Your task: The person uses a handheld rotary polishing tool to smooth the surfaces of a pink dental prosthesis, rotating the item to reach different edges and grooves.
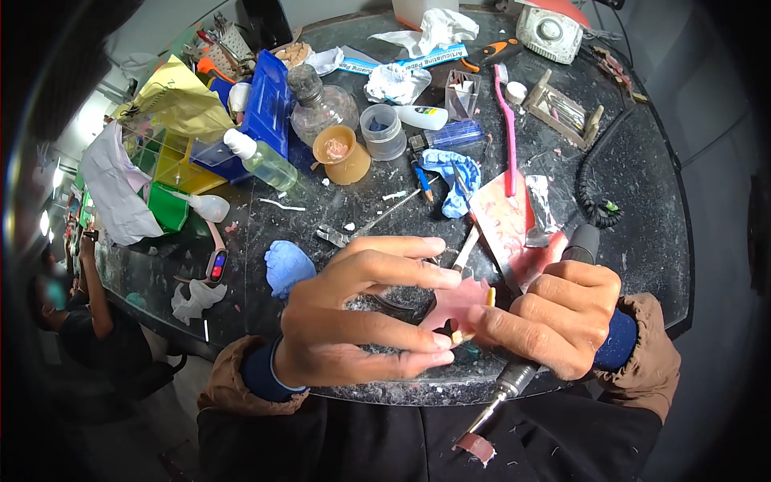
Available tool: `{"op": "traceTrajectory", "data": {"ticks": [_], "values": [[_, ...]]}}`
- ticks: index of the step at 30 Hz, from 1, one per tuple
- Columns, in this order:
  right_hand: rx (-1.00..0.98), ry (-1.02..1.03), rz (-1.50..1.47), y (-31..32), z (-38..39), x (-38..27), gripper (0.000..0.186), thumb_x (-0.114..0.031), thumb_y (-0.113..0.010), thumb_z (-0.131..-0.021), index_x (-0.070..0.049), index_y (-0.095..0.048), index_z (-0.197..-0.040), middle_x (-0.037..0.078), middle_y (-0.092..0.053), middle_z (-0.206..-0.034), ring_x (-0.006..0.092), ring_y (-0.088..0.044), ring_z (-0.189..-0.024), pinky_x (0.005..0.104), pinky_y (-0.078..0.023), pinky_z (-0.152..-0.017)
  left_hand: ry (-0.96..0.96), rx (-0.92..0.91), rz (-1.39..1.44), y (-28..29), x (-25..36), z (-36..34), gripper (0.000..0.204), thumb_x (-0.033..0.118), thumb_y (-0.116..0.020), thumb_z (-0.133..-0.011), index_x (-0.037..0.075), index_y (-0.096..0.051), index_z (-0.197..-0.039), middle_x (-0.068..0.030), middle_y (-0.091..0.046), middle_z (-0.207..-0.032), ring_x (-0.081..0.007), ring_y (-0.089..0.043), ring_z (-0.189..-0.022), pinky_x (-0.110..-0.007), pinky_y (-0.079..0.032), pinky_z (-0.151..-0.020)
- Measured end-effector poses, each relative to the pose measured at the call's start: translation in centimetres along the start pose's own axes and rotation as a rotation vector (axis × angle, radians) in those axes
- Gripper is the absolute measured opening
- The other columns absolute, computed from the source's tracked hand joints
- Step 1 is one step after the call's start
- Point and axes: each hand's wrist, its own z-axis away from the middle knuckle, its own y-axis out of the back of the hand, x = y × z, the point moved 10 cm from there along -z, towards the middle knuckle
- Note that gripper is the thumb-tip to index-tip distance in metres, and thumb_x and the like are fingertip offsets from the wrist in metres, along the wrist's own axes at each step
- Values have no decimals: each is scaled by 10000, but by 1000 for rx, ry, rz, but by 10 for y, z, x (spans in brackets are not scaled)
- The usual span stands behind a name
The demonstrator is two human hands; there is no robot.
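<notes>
A pink partial denture (pixel 458 305) with a few pale teeth on its edge is held over the near part of the table. The fingertips of my left hand (pixel 341 313) close around it from the left, the thumb hidden. My right hand (pixel 558 317) is wrapped round a rotary handpiece (pixel 518 376), and its index finger touches the denture's right side. From the handpiece's tip a strip of brownish sandpaper (pixel 477 448) points down over my lap. Beyond the hands lie a pink wax sheet (pixel 504 221), a blue dental mould (pixel 456 181) and a second blue piece (pixel 287 267).
At the back stand a glass burner (pixel 321 108), a spray bottle (pixel 261 161), a tan bowl (pixel 344 157) and a clear jar (pixel 383 132). A pink toothbrush (pixel 509 128) lies mid-table. A coiled cord (pixel 593 193) runs at right. Another person (pixel 88 321) is far left.
</notes>
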Motion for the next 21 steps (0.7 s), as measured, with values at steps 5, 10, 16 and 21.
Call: {"op": "traceTrajectory", "data": {"ticks": [5,10,16,21], "values": [[-32,69,89,-3,0,-5,342,-195,-626,-587,-99,-704,-906,-69,-457,-595,51,-397,-482,210,-250,-433,-153,5,-252,0,13,5,281,80,-874,-584,137,-714,-808,-135,-620,-1083,-281,-579,-1086,-296,-545,-780],[44,95,97,2,2,-8,323,-187,-634,-602,-90,-706,-902,-72,-452,-602,51,-386,-491,204,-260,-445,58,177,-31,7,-3,8,299,59,-879,-579,153,-716,-811,-62,-575,-1033,-234,-584,-992,-271,-528,-682],[91,101,80,4,6,-10,295,-162,-641,-617,-79,-705,-894,-72,-457,-600,52,-381,-489,202,-274,-457,95,125,25,-1,-9,11,273,48,-875,-594,144,-740,-812,-47,-566,-997,-196,-564,-959,-248,-426,-546],[114,86,43,6,5,-11,267,-146,-652,-628,-75,-698,-881,-73,-454,-593,53,-386,-487,203,-281,-461,115,175,183,-5,-17,18,264,48,-873,-600,141,-744,-810,-45,-553,-989,-182,-557,-958,-233,-395,-542]]}}
